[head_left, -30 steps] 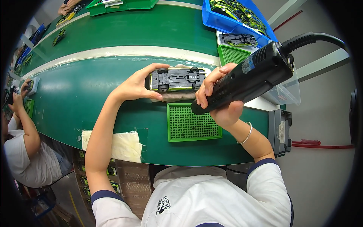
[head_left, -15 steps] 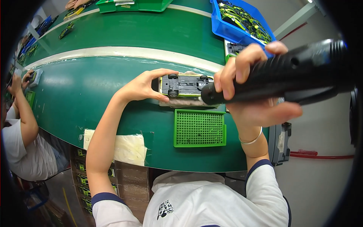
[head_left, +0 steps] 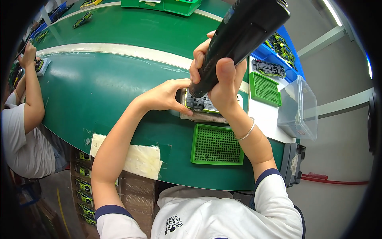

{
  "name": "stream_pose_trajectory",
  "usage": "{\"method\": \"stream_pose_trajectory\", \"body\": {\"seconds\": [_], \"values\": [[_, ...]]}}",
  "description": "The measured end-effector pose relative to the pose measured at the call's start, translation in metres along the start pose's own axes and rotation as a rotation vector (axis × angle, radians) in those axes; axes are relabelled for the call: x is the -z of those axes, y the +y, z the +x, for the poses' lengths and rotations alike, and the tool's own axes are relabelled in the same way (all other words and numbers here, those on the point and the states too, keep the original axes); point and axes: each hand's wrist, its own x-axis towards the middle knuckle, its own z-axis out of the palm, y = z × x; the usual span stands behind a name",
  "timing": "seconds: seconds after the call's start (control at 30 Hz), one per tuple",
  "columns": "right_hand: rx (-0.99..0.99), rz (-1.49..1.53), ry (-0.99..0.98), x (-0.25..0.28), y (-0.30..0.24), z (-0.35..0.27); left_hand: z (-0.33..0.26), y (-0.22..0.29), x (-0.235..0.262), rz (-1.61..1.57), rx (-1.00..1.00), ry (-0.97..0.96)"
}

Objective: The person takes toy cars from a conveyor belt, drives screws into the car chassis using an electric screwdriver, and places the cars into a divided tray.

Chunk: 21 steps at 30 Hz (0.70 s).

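An upside-down toy car (head_left: 203, 104) with a grey-black underside and yellow-green edges lies on a pale padded holder (head_left: 207, 117). My left hand (head_left: 165, 95) grips the car's left end between thumb and fingers. My right hand (head_left: 227, 85) is wrapped round a thick black power screwdriver (head_left: 238, 38), which is tilted with its lower end over the car's left part. The tool and right hand hide some of the car, and the bit's tip cannot be seen. Just in front sits a green perforated tray (head_left: 217, 162).
At right are another car chassis (head_left: 269, 68), a second green perforated tray (head_left: 273, 102), a clear plastic box (head_left: 301, 119) and a blue bin (head_left: 299, 64) of yellow-green parts. A green bin (head_left: 167, 5) stands at the back. Another person (head_left: 28, 135) works at left.
The screwdriver has swung from nearly level at the car's right to steeply tilted over its left part, carried by my right hand. My left hand still grips the car.
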Motion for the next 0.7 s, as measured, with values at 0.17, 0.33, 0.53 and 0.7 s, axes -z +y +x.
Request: {"method": "stream_pose_trajectory", "body": {"seconds": [0.17, 0.33, 0.53, 0.7], "values": [[-0.011, 0.007, -0.028, -0.004, 0.005, -0.001, -0.002, 0.002, -0.002, -0.023, -0.034, 0.068], [0.001, 0.003, -0.044, -0.003, 0.007, -0.001, -0.001, 0.001, -0.002, -0.038, -0.028, 0.066], [-0.004, 0.053, -0.083, 0.003, 0.010, -0.003, 0.001, -0.004, -0.001, -0.034, -0.039, 0.039], [-0.018, 0.165, -0.075, 0.023, -0.015, -0.007, 0.008, -0.017, -0.005, 0.033, -0.095, 0.026]]}}
